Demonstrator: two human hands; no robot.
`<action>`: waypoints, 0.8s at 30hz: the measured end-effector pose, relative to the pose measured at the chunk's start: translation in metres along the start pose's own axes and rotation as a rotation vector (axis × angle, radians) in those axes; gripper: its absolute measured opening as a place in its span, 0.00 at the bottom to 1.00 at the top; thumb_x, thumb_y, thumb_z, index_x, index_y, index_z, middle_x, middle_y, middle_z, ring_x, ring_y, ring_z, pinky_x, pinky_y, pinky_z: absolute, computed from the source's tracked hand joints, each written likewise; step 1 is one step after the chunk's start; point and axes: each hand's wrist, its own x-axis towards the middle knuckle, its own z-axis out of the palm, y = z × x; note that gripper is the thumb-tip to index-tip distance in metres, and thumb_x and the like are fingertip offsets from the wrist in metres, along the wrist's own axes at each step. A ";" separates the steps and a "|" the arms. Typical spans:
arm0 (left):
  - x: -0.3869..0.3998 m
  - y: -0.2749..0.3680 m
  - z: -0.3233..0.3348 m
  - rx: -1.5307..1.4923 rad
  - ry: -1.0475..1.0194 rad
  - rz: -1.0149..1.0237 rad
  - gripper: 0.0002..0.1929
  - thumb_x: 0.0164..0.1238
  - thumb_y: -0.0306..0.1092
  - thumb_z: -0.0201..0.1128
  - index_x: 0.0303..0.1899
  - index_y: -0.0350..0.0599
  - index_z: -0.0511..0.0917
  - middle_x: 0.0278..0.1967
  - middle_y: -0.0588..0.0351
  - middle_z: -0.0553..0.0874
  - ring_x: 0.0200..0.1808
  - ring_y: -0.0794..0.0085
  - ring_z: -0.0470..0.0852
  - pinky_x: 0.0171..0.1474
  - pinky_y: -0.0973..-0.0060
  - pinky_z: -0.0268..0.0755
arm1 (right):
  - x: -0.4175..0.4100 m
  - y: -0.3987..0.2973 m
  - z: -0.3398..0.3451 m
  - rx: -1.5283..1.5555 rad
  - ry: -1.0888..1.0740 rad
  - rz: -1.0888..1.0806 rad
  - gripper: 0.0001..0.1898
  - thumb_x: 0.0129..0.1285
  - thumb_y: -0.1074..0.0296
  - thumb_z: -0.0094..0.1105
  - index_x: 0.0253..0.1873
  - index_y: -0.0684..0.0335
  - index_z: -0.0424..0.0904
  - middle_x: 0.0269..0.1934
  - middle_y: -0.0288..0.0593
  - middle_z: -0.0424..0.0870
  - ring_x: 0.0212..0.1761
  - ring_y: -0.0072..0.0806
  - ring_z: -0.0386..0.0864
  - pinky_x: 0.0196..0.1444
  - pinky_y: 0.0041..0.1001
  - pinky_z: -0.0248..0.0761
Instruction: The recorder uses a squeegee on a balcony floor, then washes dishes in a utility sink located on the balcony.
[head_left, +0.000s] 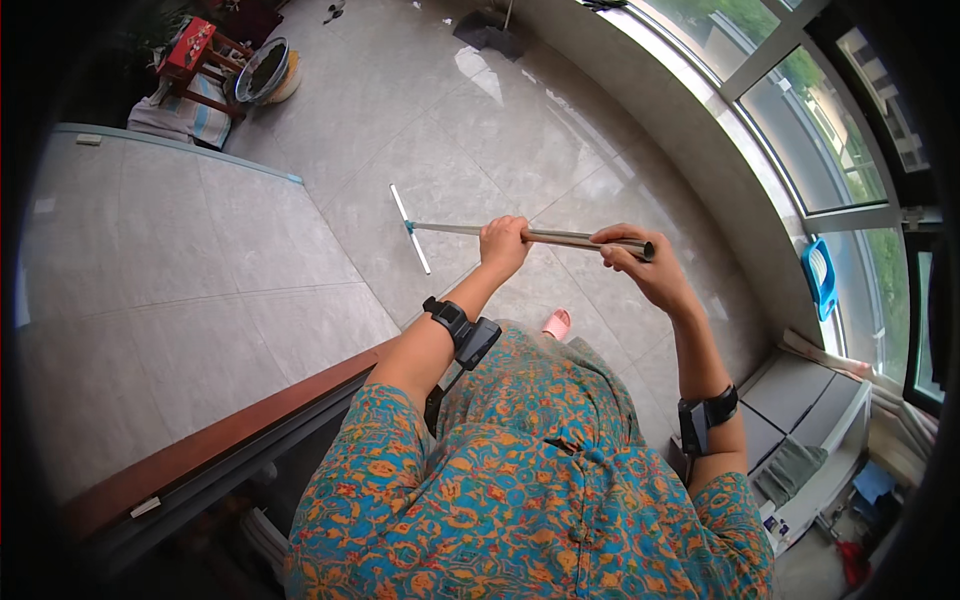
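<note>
Both of my hands are on the long metal pole of a floor squeegee. My left hand wraps around the pole partway along it. Near the pole's open end, my right hand grips with its thumb and fingers on either side. The pole runs leftward and away from me to a turquoise joint, which carries the narrow, pale squeegee head. That head appears to lie on the grey tiled floor, close to the tiled wall. A pink slipper shows below the pole.
A red-topped stool and a basin stand at the far left. Beyond the head lies a dark dustpan. Windows line the right, with a blue plastic item on the sill. A cabinet stands at lower right.
</note>
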 end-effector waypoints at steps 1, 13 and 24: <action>-0.006 -0.021 -0.006 0.041 0.008 -0.049 0.07 0.51 0.33 0.68 0.26 0.48 0.76 0.32 0.55 0.81 0.40 0.58 0.79 0.43 0.60 0.68 | 0.017 0.010 0.013 0.008 -0.057 0.031 0.10 0.61 0.67 0.63 0.45 0.64 0.82 0.29 0.34 0.80 0.32 0.17 0.73 0.35 0.21 0.67; 0.009 -0.186 -0.032 0.015 -0.047 -0.475 0.05 0.56 0.37 0.65 0.34 0.52 0.81 0.38 0.55 0.83 0.46 0.56 0.79 0.45 0.59 0.73 | 0.167 0.001 0.128 -0.026 -0.252 0.045 0.10 0.60 0.66 0.63 0.43 0.65 0.82 0.29 0.36 0.81 0.31 0.20 0.76 0.35 0.22 0.69; 0.186 -0.110 -0.088 -0.361 -0.012 -0.110 0.03 0.58 0.35 0.64 0.34 0.54 0.80 0.37 0.58 0.83 0.45 0.59 0.80 0.46 0.57 0.70 | 0.210 -0.146 0.088 -0.322 0.252 -0.029 0.07 0.60 0.71 0.59 0.39 0.69 0.82 0.27 0.37 0.80 0.27 0.17 0.76 0.29 0.16 0.66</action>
